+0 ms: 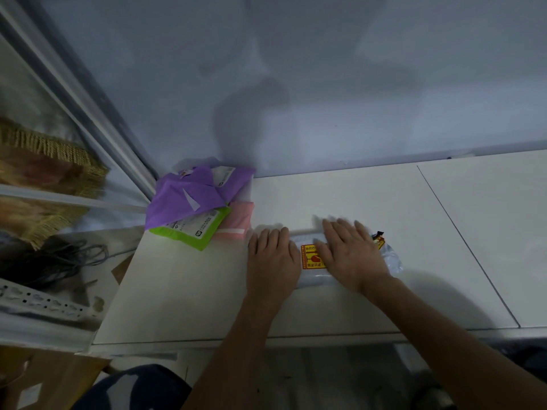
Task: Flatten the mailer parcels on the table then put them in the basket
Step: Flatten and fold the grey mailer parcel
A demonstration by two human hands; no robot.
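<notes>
A pale blue-white mailer parcel with a yellow and red label lies on the white table. My left hand presses flat on its left end, fingers straight. My right hand lies flat on its middle and right part, fingers spread and slightly blurred. A crumpled clear end of the parcel sticks out to the right of my right hand. At the table's back left corner sits a pile of mailers: a purple one on top, a green one and a pink one beneath. No basket is in view.
A wall rises behind the table. To the left stand a glass-fronted frame with a fringed curtain, dark cables and a perforated metal rail. A cardboard box sits at the lower left. A seam divides the table top.
</notes>
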